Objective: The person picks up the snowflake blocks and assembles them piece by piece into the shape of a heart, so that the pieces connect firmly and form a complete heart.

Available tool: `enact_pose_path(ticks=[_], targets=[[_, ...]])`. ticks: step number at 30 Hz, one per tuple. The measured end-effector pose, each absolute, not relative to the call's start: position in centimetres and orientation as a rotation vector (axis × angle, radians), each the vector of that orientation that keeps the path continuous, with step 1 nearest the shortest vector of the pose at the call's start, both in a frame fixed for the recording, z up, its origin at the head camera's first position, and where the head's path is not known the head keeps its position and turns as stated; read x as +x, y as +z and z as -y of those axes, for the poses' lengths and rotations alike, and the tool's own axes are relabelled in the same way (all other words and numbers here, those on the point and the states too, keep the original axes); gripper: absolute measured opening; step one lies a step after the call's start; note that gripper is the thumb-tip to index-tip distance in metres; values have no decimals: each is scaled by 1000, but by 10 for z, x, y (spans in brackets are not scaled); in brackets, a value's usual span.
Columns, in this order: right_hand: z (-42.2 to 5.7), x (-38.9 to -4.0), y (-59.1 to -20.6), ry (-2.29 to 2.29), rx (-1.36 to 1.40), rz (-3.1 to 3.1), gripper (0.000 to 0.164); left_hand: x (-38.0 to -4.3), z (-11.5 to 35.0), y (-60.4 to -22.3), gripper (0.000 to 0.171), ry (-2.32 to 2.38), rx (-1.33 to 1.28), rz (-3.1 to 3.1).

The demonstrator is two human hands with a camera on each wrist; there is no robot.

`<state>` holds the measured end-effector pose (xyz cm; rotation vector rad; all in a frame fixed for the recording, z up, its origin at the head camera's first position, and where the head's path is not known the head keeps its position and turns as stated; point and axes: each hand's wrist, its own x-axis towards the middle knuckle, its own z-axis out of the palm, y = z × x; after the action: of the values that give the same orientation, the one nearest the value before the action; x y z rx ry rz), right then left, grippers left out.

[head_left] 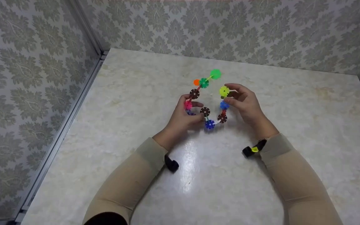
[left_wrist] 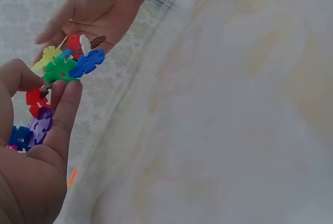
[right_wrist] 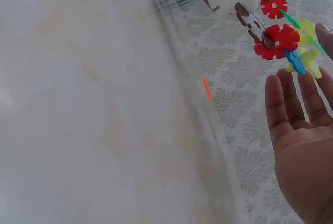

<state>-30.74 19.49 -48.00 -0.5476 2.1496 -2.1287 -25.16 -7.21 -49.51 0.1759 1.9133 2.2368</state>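
A curved chain of interlocking plastic snowflake discs (head_left: 210,124) in many colours is held above the table by both hands. My left hand (head_left: 181,117) grips the chain's left part, thumb by a brown disc (head_left: 205,111) and fingers near a pink disc (head_left: 188,105). In the left wrist view, a green disc (left_wrist: 61,71) sits at the fingertips. My right hand (head_left: 245,101) pinches the other end, near a yellow disc (head_left: 224,91) and a blue disc (head_left: 224,105). Beyond the left hand, the chain's far end carries a bright green disc (head_left: 216,74).
A single orange disc (head_left: 197,82) lies on the marbled table (head_left: 136,93), behind the chain. Patterned wall panels (head_left: 195,25) stand along the table's back and left side. Each wrist wears a black strap (head_left: 171,163).
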Motion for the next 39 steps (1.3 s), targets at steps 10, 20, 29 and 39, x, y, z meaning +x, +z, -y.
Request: enact_pose_path(ticks=[10, 20, 29, 39], targets=[[-194, -306, -477, -2335, -509, -1905, 37, -252, 72, -495, 75, 2367, 139, -1785], [-193, -307, -477, -2456, -493, -1766, 39, -252, 72, -493, 77, 2442, 71, -1683], [-193, -305, -471, -2483, -592, -1679, 34, -251, 72, -487, 82, 2481, 66, -1612], [-181, -332, -462, -1777, -285, -2239, 36, -249, 73, -486, 74, 2608, 97, -1372]])
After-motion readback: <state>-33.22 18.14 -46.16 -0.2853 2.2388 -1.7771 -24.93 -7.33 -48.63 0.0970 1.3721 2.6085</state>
